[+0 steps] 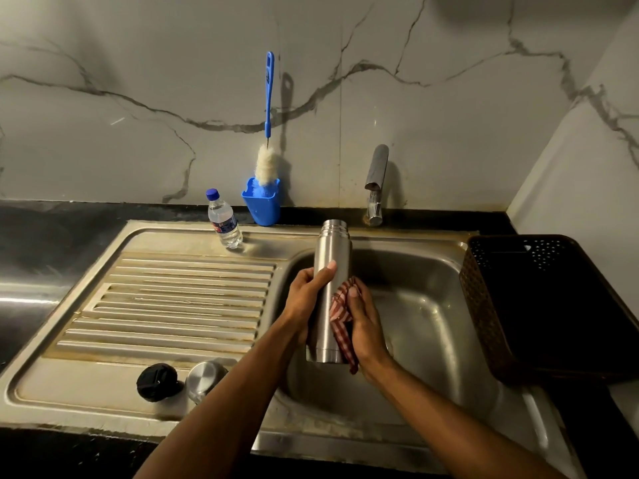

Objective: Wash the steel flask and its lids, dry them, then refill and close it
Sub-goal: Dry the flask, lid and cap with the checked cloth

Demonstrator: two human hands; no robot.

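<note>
The left hand [309, 299] is wrapping around the middle of the steel flask [330, 288], thumb across its front, holding it upright over the sink basin [425, 305]. The right hand [364, 323] is pressing a red checked cloth [342, 319] against the flask's lower side, fingers closed on the fabric. The flask looks rigid and smooth, probably slick if damp and light while empty, so mid-body seems the safest place to be gripping. Its mouth is standing open. Left of and nearer than the hands, a black lid [157, 382] and a steel cap [204, 378] are sitting on the drainboard [173, 299]. Beyond the hands, the tap [377, 184] is crowding the flask's top; a dark basket [501, 305] is hemming the right, leaving room leftward.
</note>
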